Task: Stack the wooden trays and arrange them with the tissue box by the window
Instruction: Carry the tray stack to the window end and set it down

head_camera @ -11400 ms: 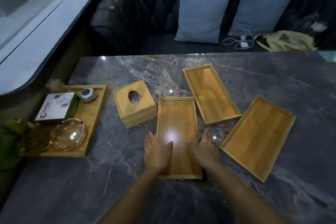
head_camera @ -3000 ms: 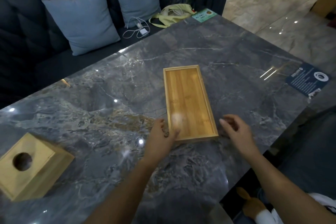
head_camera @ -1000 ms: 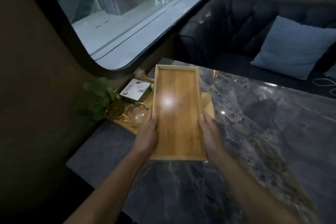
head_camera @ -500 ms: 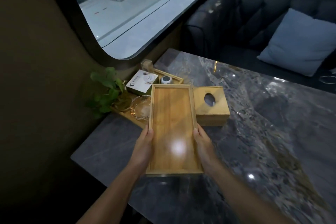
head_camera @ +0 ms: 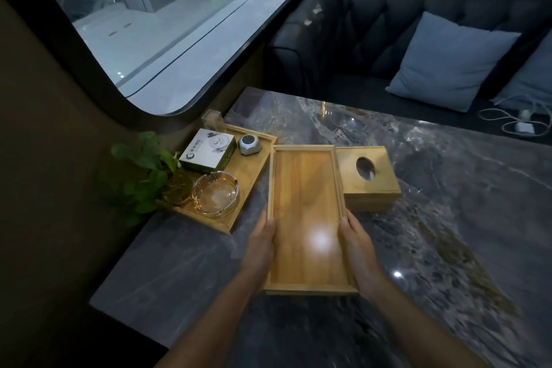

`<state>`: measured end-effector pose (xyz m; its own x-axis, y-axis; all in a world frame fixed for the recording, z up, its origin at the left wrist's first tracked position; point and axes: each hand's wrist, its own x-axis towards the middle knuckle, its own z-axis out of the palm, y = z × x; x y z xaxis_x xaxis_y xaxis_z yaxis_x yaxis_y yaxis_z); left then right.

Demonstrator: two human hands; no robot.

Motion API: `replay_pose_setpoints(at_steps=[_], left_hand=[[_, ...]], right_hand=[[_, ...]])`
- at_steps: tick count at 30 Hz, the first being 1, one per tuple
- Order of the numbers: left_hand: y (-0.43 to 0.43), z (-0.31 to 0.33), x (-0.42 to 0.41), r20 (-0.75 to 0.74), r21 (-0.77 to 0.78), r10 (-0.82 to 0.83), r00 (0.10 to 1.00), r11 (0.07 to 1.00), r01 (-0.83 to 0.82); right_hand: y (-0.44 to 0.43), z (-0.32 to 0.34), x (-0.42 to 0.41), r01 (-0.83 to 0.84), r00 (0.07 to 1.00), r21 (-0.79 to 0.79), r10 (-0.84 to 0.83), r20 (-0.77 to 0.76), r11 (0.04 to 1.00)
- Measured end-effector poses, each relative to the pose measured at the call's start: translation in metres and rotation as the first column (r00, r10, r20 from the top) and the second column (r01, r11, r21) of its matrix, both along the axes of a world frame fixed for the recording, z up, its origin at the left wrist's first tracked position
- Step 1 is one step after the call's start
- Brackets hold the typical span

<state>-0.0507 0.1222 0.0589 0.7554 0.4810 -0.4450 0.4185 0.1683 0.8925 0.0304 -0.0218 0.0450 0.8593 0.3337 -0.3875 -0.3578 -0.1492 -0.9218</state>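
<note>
Both hands are on the tray stack [head_camera: 307, 212], one per long side: left hand [head_camera: 260, 243] has its fingers wrapped on the left rim with the thumb up on the edge, right hand [head_camera: 357, 243] does the same on the right rim. So both are grasping it, not let go. Only the top tray really shows; can't tell from here how many sit under it, and can't tell if the stack is fully down on the table [head_camera: 418, 218] or just above it. It runs lengthwise away from the person, near the table's left edge, toward the window [head_camera: 167, 18] corner. The tissue box [head_camera: 369, 178] sits just beside the stack's far right side, looks like it's touching or almost touching, oval hole facing up. On the other side, at the table's far left corner under the window, there's another tray [head_camera: 239, 188] at an angle, holding a glass ashtray [head_camera: 215, 193], a white and green box [head_camera: 207, 154] and a small grey gadget [head_camera: 250, 145]. A small gap of marble shows between that tray and the stack. A plant [head_camera: 143, 176] hangs over the left edge next to it. Beyond the far edge is a dark sofa [head_camera: 373, 39] with a blue cushion [head_camera: 451, 61] and some white cables [head_camera: 519, 122].
</note>
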Motion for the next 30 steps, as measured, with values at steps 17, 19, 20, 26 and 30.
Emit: replay_pose_setpoints(at_steps=[17,19,20,26,30], left_hand=[[0.038,-0.018,0.017,-0.036,0.033,-0.104,0.994,0.994,0.105],[0.04,-0.02,0.019,-0.048,0.041,-0.135,0.99,0.99,0.137],[0.041,-0.021,0.021,-0.056,0.05,-0.151,0.987,0.987,0.154],[0.046,-0.033,0.033,-0.071,0.041,-0.212,0.975,0.976,0.215],[0.052,-0.036,0.04,-0.037,-0.079,-0.188,0.981,0.98,0.185]], right_hand=[[0.023,-0.014,0.003,0.004,0.999,0.025,-0.003,-0.036,1.0],[0.023,-0.017,0.004,0.022,0.997,0.051,-0.019,-0.072,0.998],[0.023,-0.02,0.003,0.032,0.996,0.061,-0.027,-0.082,0.998],[0.023,-0.032,0.003,0.093,0.99,0.079,-0.084,-0.111,0.993],[0.03,-0.039,0.008,0.123,0.982,0.079,-0.109,-0.155,0.989]])
